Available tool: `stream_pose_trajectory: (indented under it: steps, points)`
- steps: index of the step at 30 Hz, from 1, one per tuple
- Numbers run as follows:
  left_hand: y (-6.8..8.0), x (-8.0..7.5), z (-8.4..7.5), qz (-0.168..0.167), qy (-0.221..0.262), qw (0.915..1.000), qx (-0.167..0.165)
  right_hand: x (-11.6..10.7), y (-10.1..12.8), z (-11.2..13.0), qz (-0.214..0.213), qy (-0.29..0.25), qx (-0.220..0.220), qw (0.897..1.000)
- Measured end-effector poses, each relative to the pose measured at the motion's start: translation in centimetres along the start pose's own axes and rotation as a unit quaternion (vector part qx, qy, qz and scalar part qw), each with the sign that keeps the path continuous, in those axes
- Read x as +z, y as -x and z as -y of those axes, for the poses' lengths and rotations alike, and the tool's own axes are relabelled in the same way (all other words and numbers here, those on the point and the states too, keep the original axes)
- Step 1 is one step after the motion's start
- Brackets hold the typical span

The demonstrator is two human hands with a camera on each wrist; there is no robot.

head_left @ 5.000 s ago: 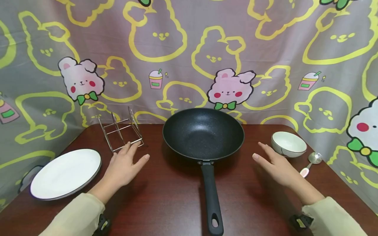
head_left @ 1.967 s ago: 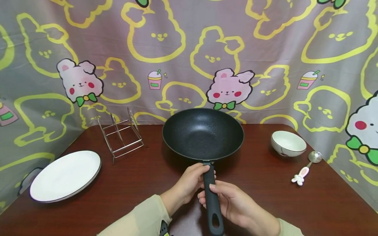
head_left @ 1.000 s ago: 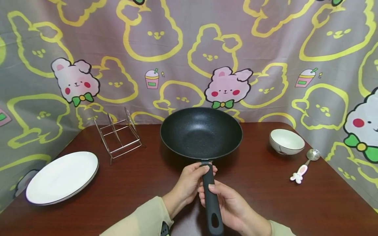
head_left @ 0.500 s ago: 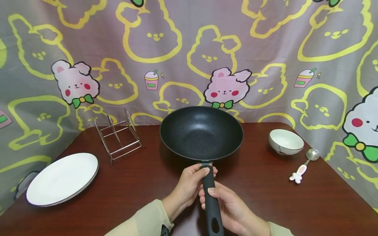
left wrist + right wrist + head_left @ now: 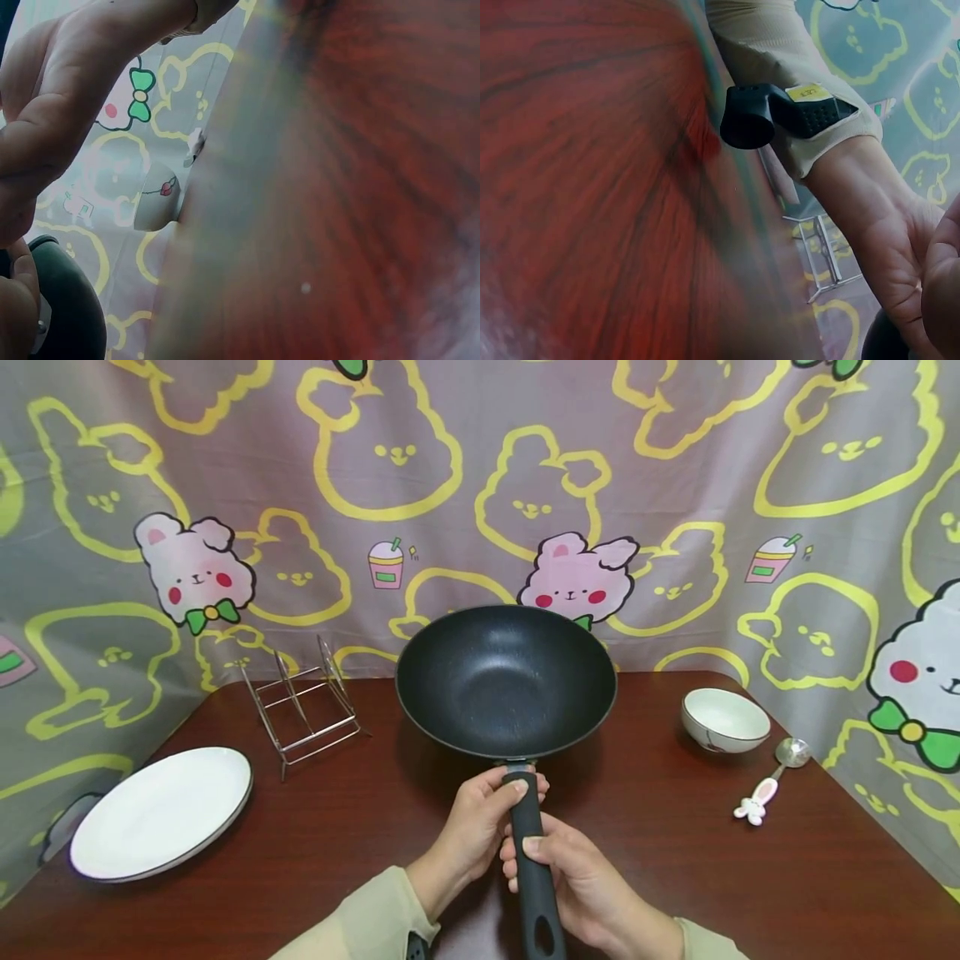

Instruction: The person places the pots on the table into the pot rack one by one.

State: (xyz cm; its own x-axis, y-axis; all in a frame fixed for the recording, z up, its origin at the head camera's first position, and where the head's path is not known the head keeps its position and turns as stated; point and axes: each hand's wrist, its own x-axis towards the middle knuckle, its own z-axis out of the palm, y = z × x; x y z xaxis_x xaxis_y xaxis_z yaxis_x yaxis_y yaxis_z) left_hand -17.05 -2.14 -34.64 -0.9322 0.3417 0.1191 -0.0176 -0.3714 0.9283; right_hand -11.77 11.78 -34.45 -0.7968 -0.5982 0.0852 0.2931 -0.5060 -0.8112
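A black wok (image 5: 506,685) is in the middle of the head view, its bowl tipped up at the far side and raised a little off the table. My left hand (image 5: 476,822) grips the long black handle (image 5: 531,835) close to the bowl, thumb on top. Right behind it, my right hand (image 5: 581,881) grips the handle's middle, thumb also on top. A dark part of the wok (image 5: 71,300) shows at the lower left of the left wrist view. In the right wrist view, my left hand (image 5: 889,240) reaches in beneath; the handle is hidden there.
A white plate (image 5: 161,814) lies on the dark red table (image 5: 315,835) at the left, with a wire rack (image 5: 303,706) behind it. On the right stand a white bowl (image 5: 723,718) and a rabbit-handled spoon (image 5: 765,789). A patterned curtain (image 5: 435,435) hangs close behind.
Both hands came in from the sides and took hold of the wok's handle. In the last half second the wok's bowl has risen and come slightly nearer.
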Motion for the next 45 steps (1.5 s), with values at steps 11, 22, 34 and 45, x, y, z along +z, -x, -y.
stream_pose_trajectory:
  steps: [11,22,34,45]
  points:
    - [-0.1,-0.3,-0.3,0.012,0.020,0.9994,0.027,0.0,-0.4,-0.2,0.027,0.018,-0.031,0.999]
    - [-0.3,-0.7,-0.6,0.036,0.032,0.9977,0.048,-0.4,-1.0,-0.5,0.049,0.051,-0.065,0.995]
    - [-0.6,-1.3,-1.2,0.063,0.023,0.9958,0.063,-0.6,-1.4,-0.2,0.017,0.154,-0.058,0.986]
    - [-0.7,-1.6,-1.5,0.066,0.028,0.9949,0.072,-0.9,-1.8,-0.4,0.021,0.241,-0.087,0.966]
